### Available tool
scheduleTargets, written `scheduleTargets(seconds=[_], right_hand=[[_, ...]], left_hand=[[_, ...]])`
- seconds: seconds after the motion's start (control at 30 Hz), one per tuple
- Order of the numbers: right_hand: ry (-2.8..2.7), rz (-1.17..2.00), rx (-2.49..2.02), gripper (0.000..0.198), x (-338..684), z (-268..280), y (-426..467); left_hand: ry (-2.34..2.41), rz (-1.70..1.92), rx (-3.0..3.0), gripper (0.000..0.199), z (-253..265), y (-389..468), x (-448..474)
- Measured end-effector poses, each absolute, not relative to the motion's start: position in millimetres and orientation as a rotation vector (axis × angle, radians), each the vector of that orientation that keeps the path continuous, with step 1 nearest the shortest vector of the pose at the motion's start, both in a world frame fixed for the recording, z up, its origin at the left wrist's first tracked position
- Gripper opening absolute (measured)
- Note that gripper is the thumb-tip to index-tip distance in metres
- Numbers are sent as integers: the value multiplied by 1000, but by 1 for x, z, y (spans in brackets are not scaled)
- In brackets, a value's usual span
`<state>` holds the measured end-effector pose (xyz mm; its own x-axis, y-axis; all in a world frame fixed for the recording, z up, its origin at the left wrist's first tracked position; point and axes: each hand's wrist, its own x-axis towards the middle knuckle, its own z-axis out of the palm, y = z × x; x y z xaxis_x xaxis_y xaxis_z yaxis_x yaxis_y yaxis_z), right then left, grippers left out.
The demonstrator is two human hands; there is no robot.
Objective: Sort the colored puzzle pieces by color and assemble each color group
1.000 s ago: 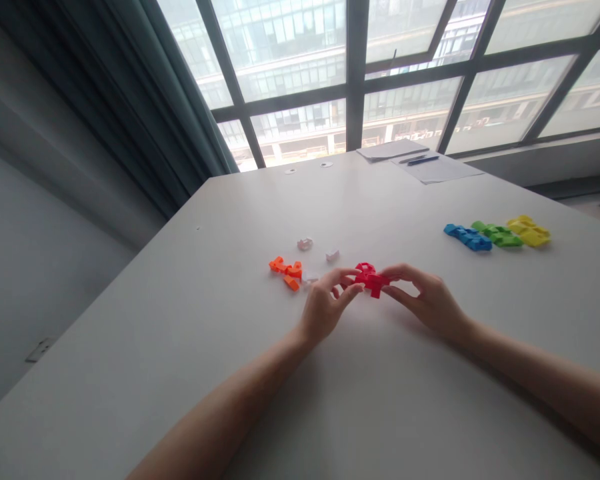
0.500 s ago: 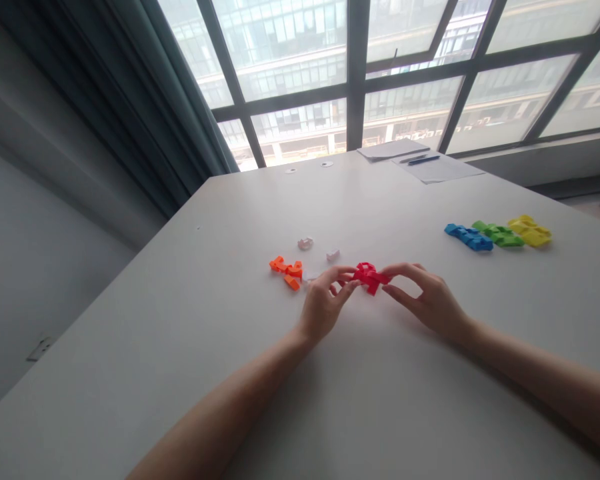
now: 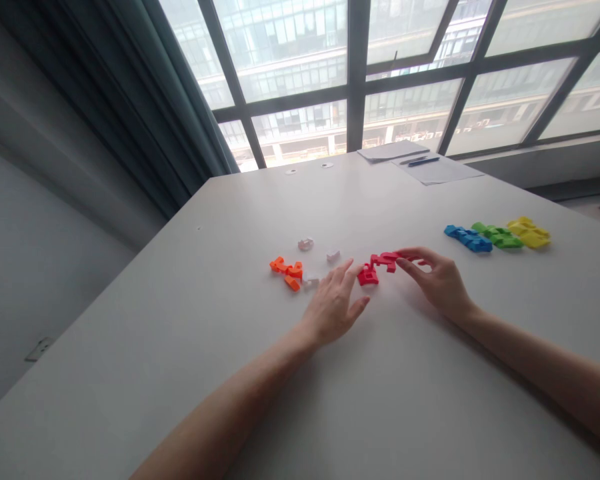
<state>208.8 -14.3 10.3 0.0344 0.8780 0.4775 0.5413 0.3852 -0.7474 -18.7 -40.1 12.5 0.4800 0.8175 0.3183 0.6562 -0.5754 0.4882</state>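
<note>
The red plastic toy (image 3: 382, 260) is pinched at one end by the right hand (image 3: 439, 281); the left hand (image 3: 331, 303) is held open at the other!

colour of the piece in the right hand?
The piece in the right hand is red; best seen in the head view.

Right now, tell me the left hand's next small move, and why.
I'd probably close the left hand on the left end of the red segmented plastic piece to steady it: the right hand pinches the opposite end, while the left thumb stands clear of it.
</note>
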Motion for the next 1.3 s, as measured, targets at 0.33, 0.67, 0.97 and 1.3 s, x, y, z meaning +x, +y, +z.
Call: scheduleTargets(seconds=[0.33,0.67,0.97,1.3], right_hand=[[-1580,406,-1348,41,213,5,-4],[-1720,376,-1384,36,217,7,-5],[-1960,310,-1339,18,213,5,-8],[-2044,318,-1256,14,211,5,-9]], left_hand=[[1105,542,2693,46,16,-34,-19],[948,688,2862,25,19,-43,-22],[986,793,2802,31,17,-43,-21],[1155,792,2659,39,13,-41,-21]])
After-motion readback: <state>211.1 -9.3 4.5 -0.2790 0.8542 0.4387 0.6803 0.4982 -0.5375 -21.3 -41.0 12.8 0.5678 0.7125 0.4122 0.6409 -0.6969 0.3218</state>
